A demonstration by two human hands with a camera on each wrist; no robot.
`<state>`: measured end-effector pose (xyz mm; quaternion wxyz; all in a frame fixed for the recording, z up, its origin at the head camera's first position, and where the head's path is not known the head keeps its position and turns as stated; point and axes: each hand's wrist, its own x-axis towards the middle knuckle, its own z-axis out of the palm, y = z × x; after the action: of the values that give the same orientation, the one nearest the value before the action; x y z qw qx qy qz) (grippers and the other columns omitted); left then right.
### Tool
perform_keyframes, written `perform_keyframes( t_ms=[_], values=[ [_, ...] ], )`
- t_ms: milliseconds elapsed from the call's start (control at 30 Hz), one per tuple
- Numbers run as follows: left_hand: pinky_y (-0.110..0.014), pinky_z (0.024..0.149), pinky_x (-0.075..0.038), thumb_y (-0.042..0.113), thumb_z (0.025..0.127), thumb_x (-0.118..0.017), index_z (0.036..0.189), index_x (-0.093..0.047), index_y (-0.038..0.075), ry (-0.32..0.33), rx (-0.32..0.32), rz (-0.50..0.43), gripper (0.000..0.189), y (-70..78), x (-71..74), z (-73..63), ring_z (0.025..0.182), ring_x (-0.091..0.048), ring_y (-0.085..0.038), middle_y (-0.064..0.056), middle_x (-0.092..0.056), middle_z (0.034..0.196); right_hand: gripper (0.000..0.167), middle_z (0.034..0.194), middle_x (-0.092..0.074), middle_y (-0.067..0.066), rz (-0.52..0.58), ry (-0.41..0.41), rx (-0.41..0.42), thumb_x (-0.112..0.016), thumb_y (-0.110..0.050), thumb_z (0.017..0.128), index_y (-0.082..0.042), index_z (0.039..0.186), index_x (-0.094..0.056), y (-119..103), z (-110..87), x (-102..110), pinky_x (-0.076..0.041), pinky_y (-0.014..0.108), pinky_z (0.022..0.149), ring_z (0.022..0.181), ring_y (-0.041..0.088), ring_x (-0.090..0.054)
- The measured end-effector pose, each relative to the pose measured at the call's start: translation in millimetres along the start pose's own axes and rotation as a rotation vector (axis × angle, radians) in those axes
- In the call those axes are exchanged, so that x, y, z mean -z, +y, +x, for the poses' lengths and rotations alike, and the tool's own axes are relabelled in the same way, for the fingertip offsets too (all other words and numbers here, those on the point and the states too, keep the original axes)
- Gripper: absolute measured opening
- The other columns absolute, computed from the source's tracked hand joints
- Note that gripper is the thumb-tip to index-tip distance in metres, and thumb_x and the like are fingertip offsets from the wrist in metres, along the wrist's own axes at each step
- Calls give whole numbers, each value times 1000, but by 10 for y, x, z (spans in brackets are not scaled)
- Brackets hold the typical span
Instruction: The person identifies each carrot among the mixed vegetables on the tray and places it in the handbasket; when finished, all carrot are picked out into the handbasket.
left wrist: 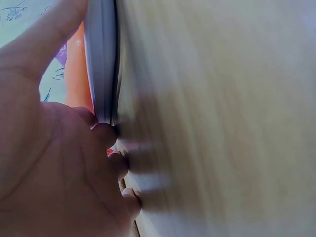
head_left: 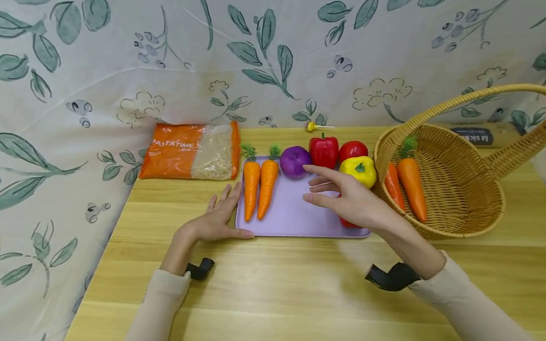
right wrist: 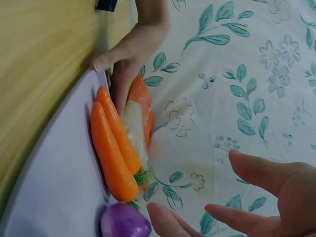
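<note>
A lilac tray (head_left: 298, 220) lies on the wooden table. Its left side holds two orange carrots (head_left: 267, 188) with green tops, and a purple onion-like ball (head_left: 294, 162) sits by its back edge. My left hand (head_left: 214, 219) touches the tray's left edge, fingers spread and thumb at the front corner. Above the tray's right part hovers my right hand (head_left: 347, 194), fingers loosely extended and holding nothing. Behind it are a red bell pepper (head_left: 324, 151), a red tomato-like item (head_left: 353, 151) and a yellow bell pepper (head_left: 359, 171). Another red item (head_left: 349, 223) is mostly hidden beneath the hand.
A wicker basket (head_left: 459, 220) with a tall handle stands to the right, holding a carrot (head_left: 413, 188) and a long red vegetable (head_left: 394, 187). An orange pasta bag (head_left: 191, 151) lies at the left. A yellow lollipop (head_left: 311, 126) and a dark-labelled roll (head_left: 489, 135) lie by the patterned cloth.
</note>
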<state>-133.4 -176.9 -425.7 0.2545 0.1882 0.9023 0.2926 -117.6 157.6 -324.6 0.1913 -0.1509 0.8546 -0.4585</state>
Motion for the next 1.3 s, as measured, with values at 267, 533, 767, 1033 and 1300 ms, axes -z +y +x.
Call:
perform_keyframes(
  t_ms=[267, 533, 767, 1033, 1300],
  values=[
    [-61, 127, 17, 52, 90, -76, 165, 14, 11, 3, -6, -3, 124, 26, -4, 12, 161, 22, -29, -6, 18, 174, 73, 154, -52, 19, 68, -16, -17, -67, -35, 101, -22, 163, -33, 66, 396, -389, -46, 59, 114, 142, 37, -50],
    [-59, 127, 18, 55, 90, -75, 165, 16, 13, -7, 9, -1, 125, -6, -8, 29, 160, 24, -27, -4, 21, 174, 72, 153, -50, 20, 133, 23, -69, -68, -29, 100, -25, 164, -33, 134, 665, -594, -50, 55, 112, 141, 37, -49],
    [-60, 127, 18, 55, 89, -76, 165, 15, 10, 2, 5, 2, 126, -4, -3, 14, 161, 23, -29, -6, 19, 174, 70, 149, -52, 20, 128, 53, -93, -67, -26, 101, -25, 163, -36, 191, 832, -709, -53, 52, 110, 136, 37, -53],
    [-62, 127, 17, 54, 90, -75, 165, 15, 9, 5, -10, -2, 125, -16, -2, 3, 161, 22, -31, -8, 19, 174, 68, 144, -55, 21, 133, 73, -57, -69, -20, 100, -20, 161, -40, 203, 919, -781, -56, 47, 104, 130, 36, -56],
    [-60, 127, 18, 60, 88, -75, 165, 15, 12, 7, -15, -9, 127, -44, -13, 15, 160, 24, -28, -5, 19, 174, 70, 144, -57, 19, 119, 117, -41, -71, -18, 97, -18, 160, -41, 229, 994, -842, -55, 45, 105, 126, 34, -58]
  ],
)
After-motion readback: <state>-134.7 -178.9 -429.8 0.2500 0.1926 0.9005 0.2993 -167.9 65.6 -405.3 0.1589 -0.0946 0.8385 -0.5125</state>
